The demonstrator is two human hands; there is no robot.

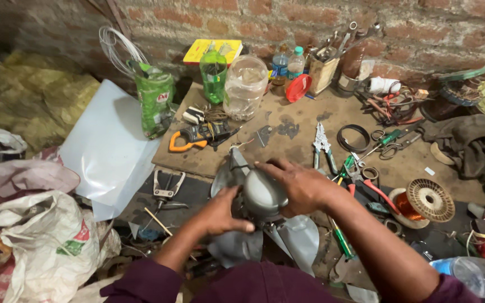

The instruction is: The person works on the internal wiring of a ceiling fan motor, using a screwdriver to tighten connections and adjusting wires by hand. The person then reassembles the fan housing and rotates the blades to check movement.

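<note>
Both hands clasp a grey fan motor hub (263, 193) with blades at the near table (287, 151) edge, left hand (220, 213) gripping its near side, right hand (298, 185) curled over its top, pliers (322, 147) just beyond it.

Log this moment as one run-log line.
left hand: grips fan hub | right hand: grips hub top | blades: grey | near: pliers, copper spool
</note>
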